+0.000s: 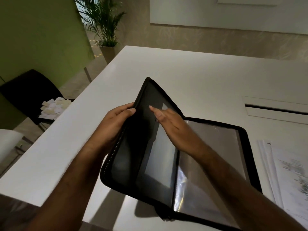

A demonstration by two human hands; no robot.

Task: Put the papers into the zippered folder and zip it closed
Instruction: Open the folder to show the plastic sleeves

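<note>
1. Lying open on the white tabletop (200, 84), the black zippered folder (150, 164) shows clear sleeves.
2. Left hand (115, 120) grips its raised cover; right hand (168, 120) rests flat inside, fingers straight.
3. Papers (290, 170) lie right; print unreadable.

A black zippered folder (150, 155) lies open on a white table (200, 80), its near corner jutting past the table's edge. Its left cover is raised at a slant; the right half lies flat, showing clear plastic sleeves (208, 164). A stack of printed white papers (286, 167) lies just beside it on the right.
</note>
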